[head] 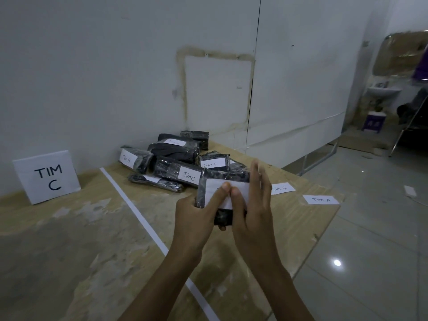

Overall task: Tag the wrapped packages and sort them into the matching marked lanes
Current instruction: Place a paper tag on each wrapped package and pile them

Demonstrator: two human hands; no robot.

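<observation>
- Our left hand [192, 218] comes up from below, forearm slanting across the table [69, 239]. It grips the wrapped package [201, 193] at its lower left corner, fingers curled underneath and thumb laid on top.
- Our right hand [252, 205] stands upright at the package's right edge, fingers straight and pointing up, with only the thumb bent inward.
- Both thumb tips touch each other on the white tag [215, 189] across the package's face.
- We hold the package above the table, just in front of the pile of packages [176, 158] and right of the white strip [134, 209].
- The TIM C sign [47, 177] stands left of that strip.
- The Tim B slip [281, 188] and Tim A slip [320, 199] lie flat near the table's right edge.
</observation>
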